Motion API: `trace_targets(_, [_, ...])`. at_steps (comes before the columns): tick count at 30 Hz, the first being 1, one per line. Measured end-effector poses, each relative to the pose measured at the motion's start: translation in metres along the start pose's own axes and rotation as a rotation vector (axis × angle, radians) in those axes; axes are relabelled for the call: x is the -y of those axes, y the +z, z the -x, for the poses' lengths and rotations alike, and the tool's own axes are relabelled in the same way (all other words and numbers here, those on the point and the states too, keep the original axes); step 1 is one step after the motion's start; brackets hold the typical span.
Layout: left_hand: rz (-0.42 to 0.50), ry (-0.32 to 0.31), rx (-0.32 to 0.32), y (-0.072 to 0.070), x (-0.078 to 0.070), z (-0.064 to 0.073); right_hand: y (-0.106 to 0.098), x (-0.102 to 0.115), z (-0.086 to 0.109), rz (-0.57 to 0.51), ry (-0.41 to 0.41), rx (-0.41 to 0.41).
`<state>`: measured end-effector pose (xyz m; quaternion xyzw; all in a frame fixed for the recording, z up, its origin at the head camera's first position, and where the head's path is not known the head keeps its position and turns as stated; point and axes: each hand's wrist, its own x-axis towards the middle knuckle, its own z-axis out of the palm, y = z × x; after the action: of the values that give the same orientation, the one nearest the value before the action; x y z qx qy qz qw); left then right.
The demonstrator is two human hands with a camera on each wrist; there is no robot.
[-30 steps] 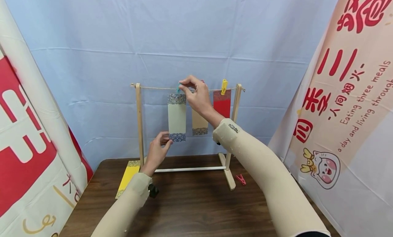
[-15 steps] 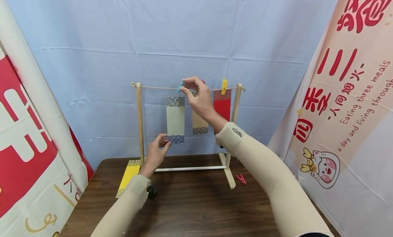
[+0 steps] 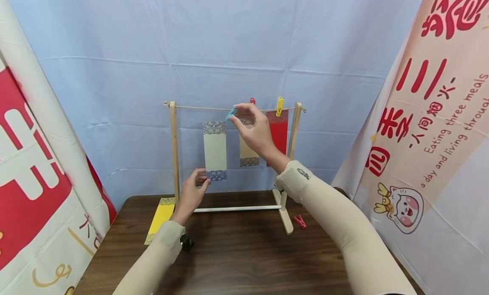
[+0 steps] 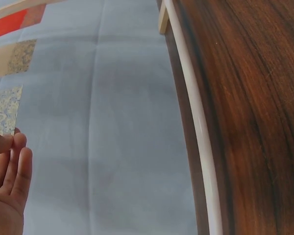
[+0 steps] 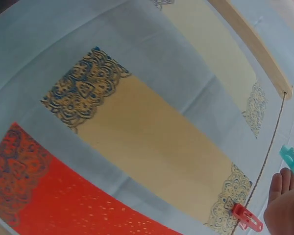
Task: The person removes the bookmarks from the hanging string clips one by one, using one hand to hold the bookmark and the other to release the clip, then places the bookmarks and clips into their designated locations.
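My left hand pinches the lower left edge of a pale cream paper card with lace-patterned ends. The card stands upright, its top edge slightly below the string. Between the thumb and fingertips of my right hand is a teal clothespin, tilted, to the upper right of the card and apart from it. Behind that hand a tan card hangs from the string by a red clothespin. Further right hangs a red card under a yellow clothespin.
The string runs between two wooden posts of a stand with a white lower bar. On the brown table lie a yellow card at the left and a pink clothespin at the right. A pale blue cloth hangs behind.
The teal clothespin has come away from the cream card's top and moved right with my right hand. My left hand and the card have shifted slightly left and down.
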<state>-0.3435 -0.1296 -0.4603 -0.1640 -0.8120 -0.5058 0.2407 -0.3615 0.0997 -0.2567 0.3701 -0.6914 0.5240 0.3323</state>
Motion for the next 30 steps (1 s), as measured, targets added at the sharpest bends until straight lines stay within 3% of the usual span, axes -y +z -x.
trace_targets(12, [-0.030,-0.026,-0.016,-0.003,0.006,0.007,-0.007,-0.007,0.025,-0.025,0.030,-0.003])
trace_targets(22, [-0.043,-0.049,-0.038,-0.007,0.008,0.016,-0.012,0.019,0.041,-0.017,0.060,0.006])
trace_targets(30, [-0.046,-0.042,-0.045,-0.010,0.012,0.023,-0.019,0.017,0.056,-0.014,0.068,0.010])
